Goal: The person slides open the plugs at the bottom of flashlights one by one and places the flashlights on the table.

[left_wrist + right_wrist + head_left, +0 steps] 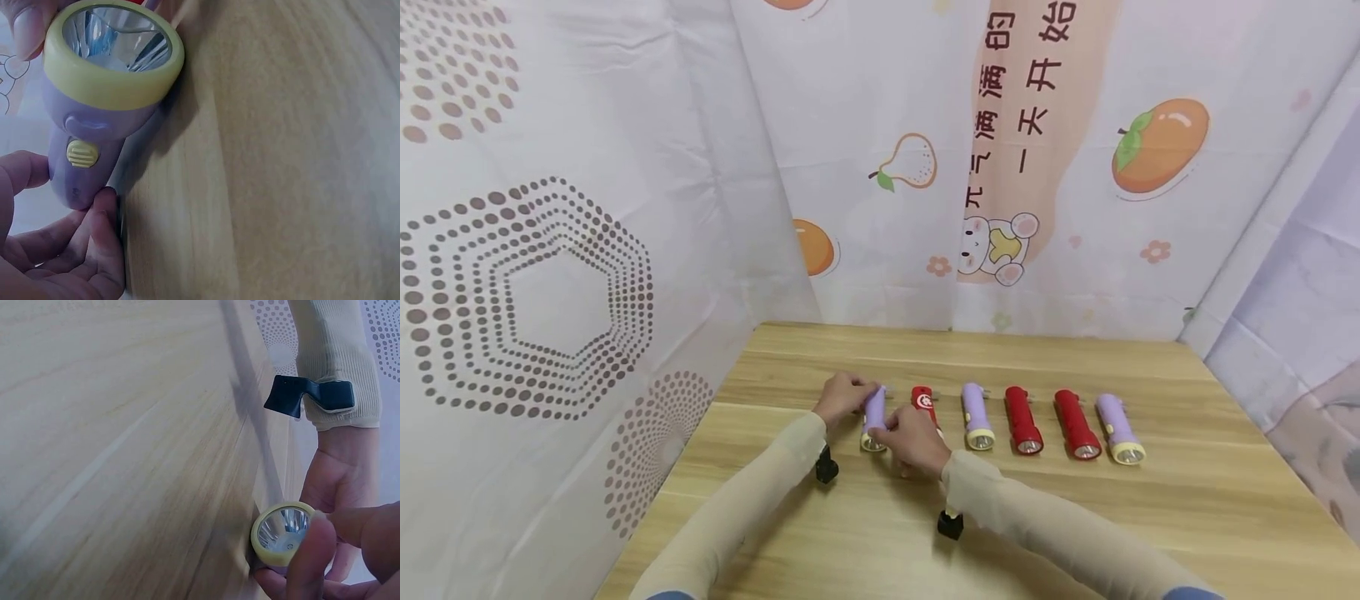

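A lilac flashlight [874, 408] with a pale yellow head ring lies on the wooden table, its lens end towards me. At its tail, my left hand [842, 396] pinches the narrow end between thumb and fingers. My right hand [917, 442] holds the head end; its thumb and fingers sit at the yellow ring [261, 545] in the right wrist view. A yellow slide switch [82, 154] faces up on the barrel in the left wrist view. Just right of it lies a red flashlight [922, 397] with a white mark, partly hidden behind my right hand.
Further right in the same row lie a lilac flashlight [976, 410], two red flashlights [1022, 414] and another lilac flashlight [1117, 422] at the end. Printed curtains [865, 283] stand along the back and left edges of the table [850, 550].
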`<state>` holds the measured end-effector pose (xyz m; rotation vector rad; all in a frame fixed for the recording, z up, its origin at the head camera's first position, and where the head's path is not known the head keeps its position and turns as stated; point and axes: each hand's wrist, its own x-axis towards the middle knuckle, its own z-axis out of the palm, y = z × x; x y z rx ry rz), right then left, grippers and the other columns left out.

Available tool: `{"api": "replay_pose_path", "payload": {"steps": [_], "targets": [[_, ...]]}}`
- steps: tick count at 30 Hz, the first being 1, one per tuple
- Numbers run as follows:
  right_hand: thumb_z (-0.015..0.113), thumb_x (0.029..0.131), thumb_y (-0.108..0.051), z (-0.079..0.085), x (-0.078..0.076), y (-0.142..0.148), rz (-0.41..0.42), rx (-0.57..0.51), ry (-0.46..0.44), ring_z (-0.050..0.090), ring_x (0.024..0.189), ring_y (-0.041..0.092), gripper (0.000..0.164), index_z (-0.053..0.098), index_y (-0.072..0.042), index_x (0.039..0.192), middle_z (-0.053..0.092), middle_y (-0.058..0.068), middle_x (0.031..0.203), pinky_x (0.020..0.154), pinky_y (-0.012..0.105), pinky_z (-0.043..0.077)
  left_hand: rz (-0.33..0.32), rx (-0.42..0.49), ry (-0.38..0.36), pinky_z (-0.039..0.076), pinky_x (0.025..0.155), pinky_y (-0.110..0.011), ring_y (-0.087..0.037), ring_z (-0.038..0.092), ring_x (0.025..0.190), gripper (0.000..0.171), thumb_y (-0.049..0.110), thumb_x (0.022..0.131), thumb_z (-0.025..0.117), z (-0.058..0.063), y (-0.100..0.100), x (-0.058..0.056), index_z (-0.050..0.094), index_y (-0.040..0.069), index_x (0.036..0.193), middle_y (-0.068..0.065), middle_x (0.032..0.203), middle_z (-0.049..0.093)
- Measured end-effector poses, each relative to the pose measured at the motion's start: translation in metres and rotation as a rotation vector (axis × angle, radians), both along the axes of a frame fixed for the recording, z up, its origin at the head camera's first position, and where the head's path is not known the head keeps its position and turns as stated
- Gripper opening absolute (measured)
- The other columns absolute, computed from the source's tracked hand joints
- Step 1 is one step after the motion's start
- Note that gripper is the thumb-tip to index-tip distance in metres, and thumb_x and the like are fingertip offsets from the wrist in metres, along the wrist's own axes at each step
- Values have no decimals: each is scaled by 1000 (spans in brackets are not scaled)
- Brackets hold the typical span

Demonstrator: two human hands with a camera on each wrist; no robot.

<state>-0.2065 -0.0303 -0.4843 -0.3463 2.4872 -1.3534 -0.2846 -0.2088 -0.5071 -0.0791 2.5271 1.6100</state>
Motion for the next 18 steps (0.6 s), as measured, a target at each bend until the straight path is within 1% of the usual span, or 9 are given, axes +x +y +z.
{"api": "replay_pose_path", "payload": {"steps": [4, 9, 12, 15, 18], "targets": [[73, 97, -30, 3, 0, -2, 15, 22, 7, 48, 33, 11, 35, 72, 0, 81, 47, -4, 44, 33, 24, 40, -3, -15, 2, 55, 65, -27, -19, 66, 76, 28, 28, 98, 71, 1, -3, 2, 74, 0, 99, -10, 90, 71], [72, 98, -31, 5, -1, -2, 18, 54, 34, 50, 32, 10, 34, 72, -2, 80, 49, -3, 43, 33, 23, 40, -18, -46, 25, 54, 63, -25, -17, 64, 74, 29, 28, 99, 71, 3, -2, 3, 74, -1, 99, -9, 88, 70], [71, 99, -30, 6, -1, 0, 32, 61, 46, 51, 32, 10, 32, 73, -4, 81, 51, -1, 44, 34, 23, 41, -35, -61, 33, 53, 63, -25, -16, 63, 74, 30, 29, 99, 71, 2, -2, 1, 74, 0, 99, -8, 87, 70], [70, 100, -29, 7, 0, 3, 45, 54, 47, 52, 32, 12, 29, 74, -3, 86, 55, 5, 47, 35, 26, 45, -55, -76, 39, 53, 63, -25, -16, 64, 73, 30, 30, 99, 70, 0, -2, 0, 72, 0, 102, -7, 86, 69], [68, 101, -27, 8, 0, 6, 51, 37, 51, 56, 34, 16, 27, 74, 0, 98, 61, 14, 53, 38, 30, 50, -85, -106, 73, 52, 62, -26, -15, 64, 71, 30, 30, 101, 66, -2, -4, 0, 70, 0, 107, -7, 84, 69]]}}
